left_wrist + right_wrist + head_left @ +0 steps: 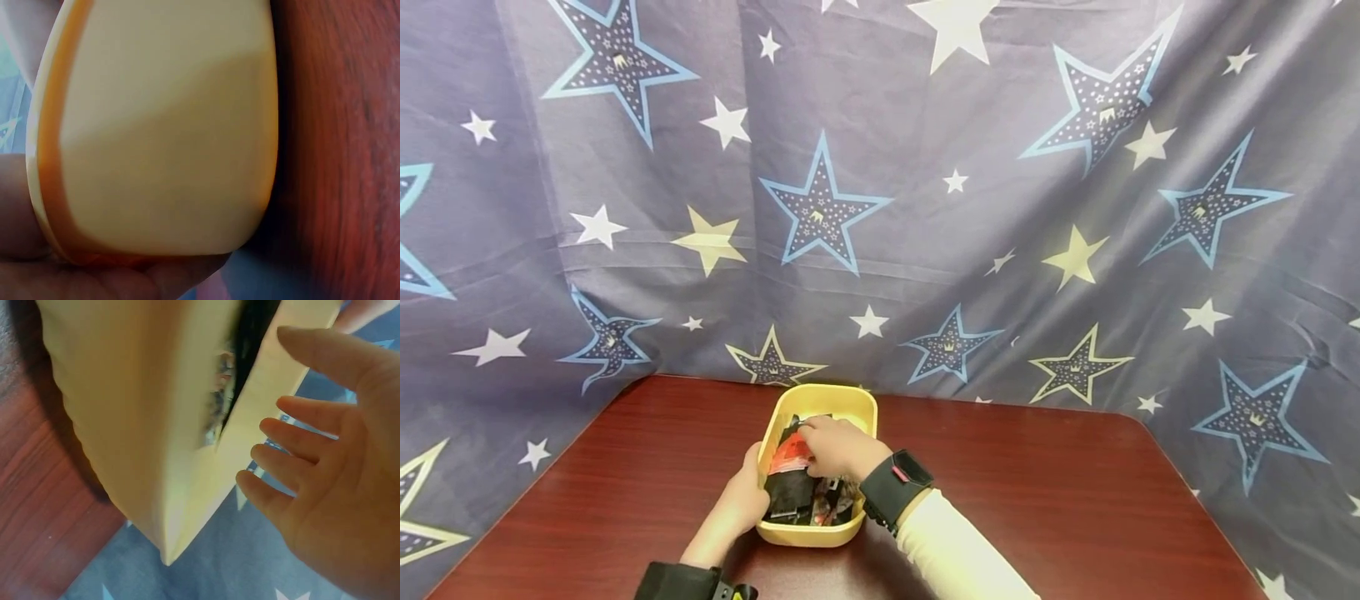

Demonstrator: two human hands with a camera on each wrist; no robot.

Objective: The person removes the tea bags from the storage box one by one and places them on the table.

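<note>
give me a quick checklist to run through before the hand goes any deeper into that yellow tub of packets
1. Yellow tub flat on the table: ok.
2. Left hand steadying the tub's left wall: ok; the left wrist view shows the wall against the palm.
3. Right hand over the packets, fingers straight: ok; nothing in its grip yet.
4. Red packet on top, within reach: ok.
5. Black packet beside it free to lift: cannot tell.
6. What lies under the right hand: cannot tell, hidden.
</note>
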